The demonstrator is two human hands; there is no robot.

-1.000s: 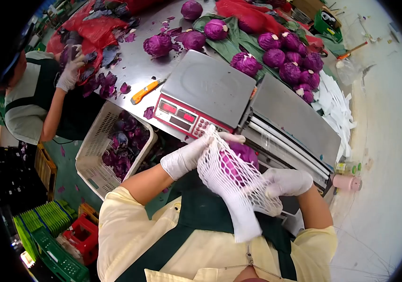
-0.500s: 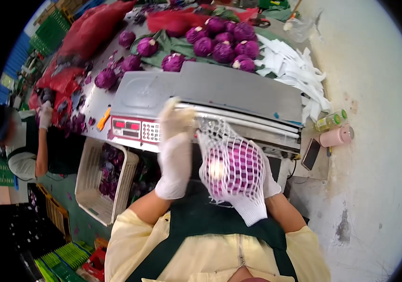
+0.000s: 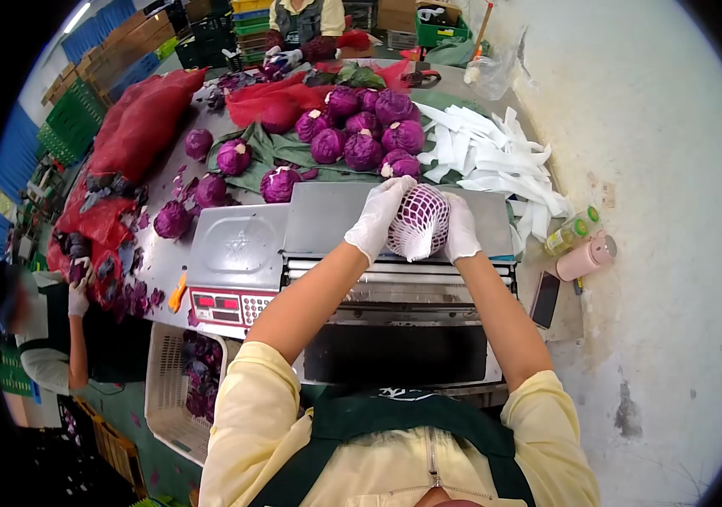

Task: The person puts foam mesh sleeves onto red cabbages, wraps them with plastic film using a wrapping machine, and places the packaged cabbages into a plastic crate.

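Observation:
A red cabbage in a white foam net [image 3: 419, 221] sits above the grey top plate [image 3: 335, 207] of a wrapping machine [image 3: 395, 291]. My left hand [image 3: 380, 218], in a white glove, presses against the cabbage's left side. From the right, my right hand [image 3: 460, 226], gloved too, clasps the same cabbage, its fingers partly hidden behind it. The net's gathered end points toward me. Just beyond my hands, several bare red cabbages [image 3: 362, 152] are heaped on a green cloth [image 3: 264, 152].
White foam nets [image 3: 496, 156] lie in a pile at right, near a pink bottle [image 3: 585, 258] and a phone [image 3: 545, 298]. A scale [image 3: 234, 262] and an orange cutter [image 3: 177, 291] are at left. Below stands a crate of leaves [image 3: 158, 397]. Co-workers [image 3: 44, 329] are at left and far back.
The netted cabbage has moved from close to my chest out over the machine's top plate. My left hand, earlier apart from it, now holds it together with my right hand.

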